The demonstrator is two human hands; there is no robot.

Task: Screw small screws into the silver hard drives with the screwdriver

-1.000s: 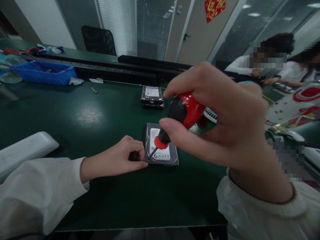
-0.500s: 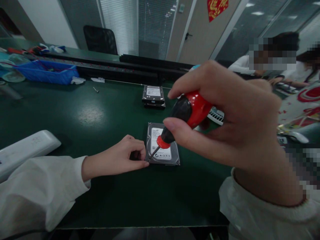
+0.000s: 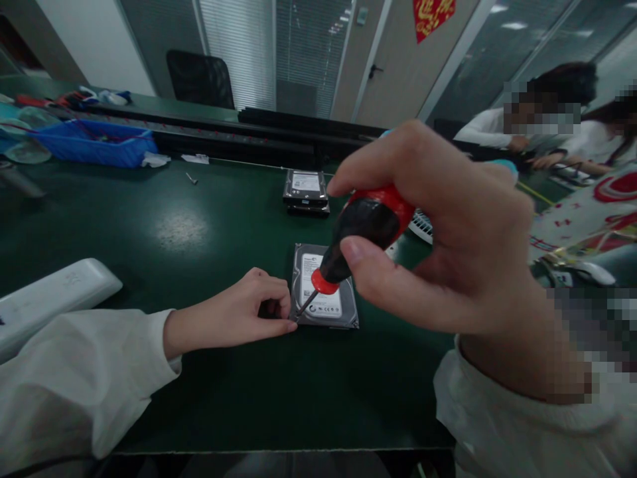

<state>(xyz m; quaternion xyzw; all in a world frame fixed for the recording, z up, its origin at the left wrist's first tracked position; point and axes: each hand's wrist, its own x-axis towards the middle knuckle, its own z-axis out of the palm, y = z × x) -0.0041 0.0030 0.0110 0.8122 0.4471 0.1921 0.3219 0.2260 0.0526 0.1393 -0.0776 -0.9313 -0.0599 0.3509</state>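
A silver hard drive with a white label lies flat on the green table. My left hand is closed at its near left corner, thumb and fingers against the edge. In my right hand is a red and black screwdriver, its handle held between thumb and fingers above the drive. The shaft slants down to the left, and its tip meets that same corner beside my left fingertips. Whether a screw sits under the tip is too small to make out.
Two stacked hard drives stand behind. A white elongated case lies at left, a blue basket at far left, and a small screw-like piece nearer. Co-workers sit at far right beside a white and red bag.
My right hand has rotated the screwdriver's handle, showing more of its black side, and has shifted slightly left. My left hand and the hard drive stay where they were.
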